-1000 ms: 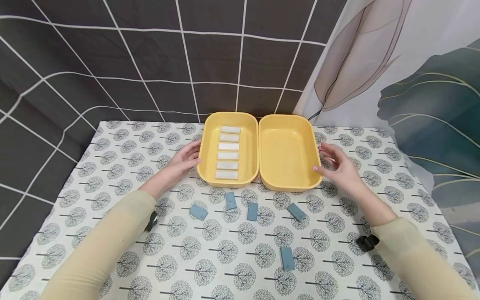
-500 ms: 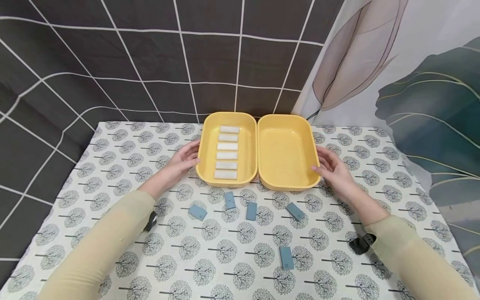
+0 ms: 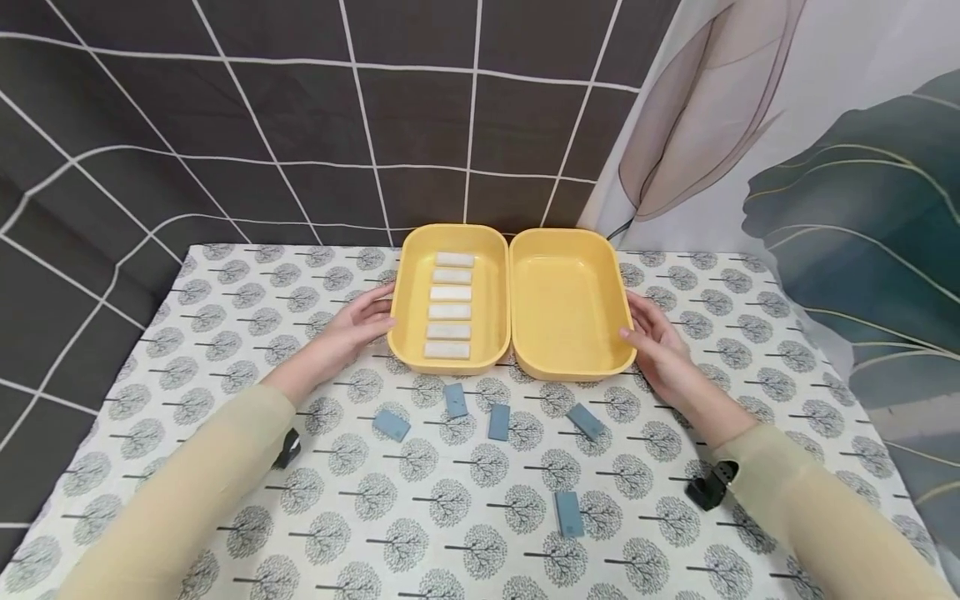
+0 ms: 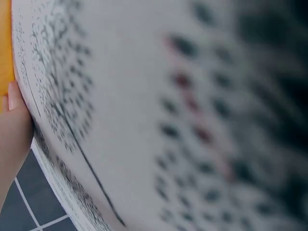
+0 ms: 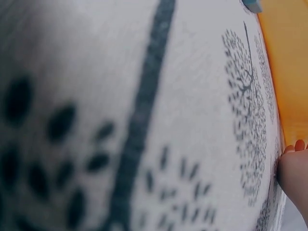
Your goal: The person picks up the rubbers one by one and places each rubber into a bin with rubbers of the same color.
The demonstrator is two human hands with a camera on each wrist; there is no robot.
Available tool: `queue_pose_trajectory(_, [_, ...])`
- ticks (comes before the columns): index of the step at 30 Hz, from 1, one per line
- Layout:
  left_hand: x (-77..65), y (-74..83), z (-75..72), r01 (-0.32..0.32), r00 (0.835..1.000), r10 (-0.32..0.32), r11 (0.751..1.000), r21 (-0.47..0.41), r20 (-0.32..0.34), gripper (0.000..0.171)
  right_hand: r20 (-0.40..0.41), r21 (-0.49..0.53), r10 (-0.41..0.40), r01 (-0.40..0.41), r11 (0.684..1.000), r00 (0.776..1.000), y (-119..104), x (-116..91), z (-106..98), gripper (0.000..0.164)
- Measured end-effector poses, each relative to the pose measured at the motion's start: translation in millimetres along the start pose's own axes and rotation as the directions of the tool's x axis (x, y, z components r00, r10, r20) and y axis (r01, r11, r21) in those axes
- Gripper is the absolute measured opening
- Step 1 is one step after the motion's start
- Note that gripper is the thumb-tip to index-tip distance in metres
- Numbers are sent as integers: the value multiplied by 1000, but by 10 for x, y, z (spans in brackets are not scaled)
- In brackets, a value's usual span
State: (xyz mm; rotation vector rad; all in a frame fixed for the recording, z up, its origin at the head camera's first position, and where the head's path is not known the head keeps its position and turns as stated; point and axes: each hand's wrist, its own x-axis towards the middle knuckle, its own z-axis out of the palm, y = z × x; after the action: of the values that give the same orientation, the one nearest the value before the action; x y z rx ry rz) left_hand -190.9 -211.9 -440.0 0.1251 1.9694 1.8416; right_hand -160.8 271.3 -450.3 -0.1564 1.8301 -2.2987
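My R hand (image 3: 662, 346) has just closed in: a sec ago its fingertips showed loosely beside the R box (image 3: 572, 300), now the fingers hug its outer wall at 3 o'clock w/ thumb over the rim. L hand (image 3: 345, 333) stays put, gripping the L box (image 3: 491, 308) at its 9 o'clock. So I've got one box per hand, side by side at the 12 o'clock end of the table (image 3: 427, 560); can't tell if rims touch. For the job, I'd say that means both boxes are steadied, but no block's moved: 6 white blocks (image 3: 450, 312) lined up in L box, 5 blue blocks (image 3: 498, 422) loose on the table, approx 6 o'clock of the boxes.
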Motion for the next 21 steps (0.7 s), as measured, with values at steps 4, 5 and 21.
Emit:
queue_pose_trajectory(4, [-89, 8, -32, 15, 1000, -14, 1000, 23, -18, 72, 6, -16, 12, -12, 1000, 1000, 4, 0, -10, 65])
queue_pose_trajectory(5, [-116, 7, -41, 10, 1000, -9, 1000, 26, -15, 70, 8, -20, 15, -15, 1000, 1000, 3, -1, -13, 66])
queue_pose_trajectory(21, [-676, -35, 86, -16, 998, 19, 998, 68, -55, 59, 2, -29, 53, -53, 998, 999, -7, 15, -26, 65])
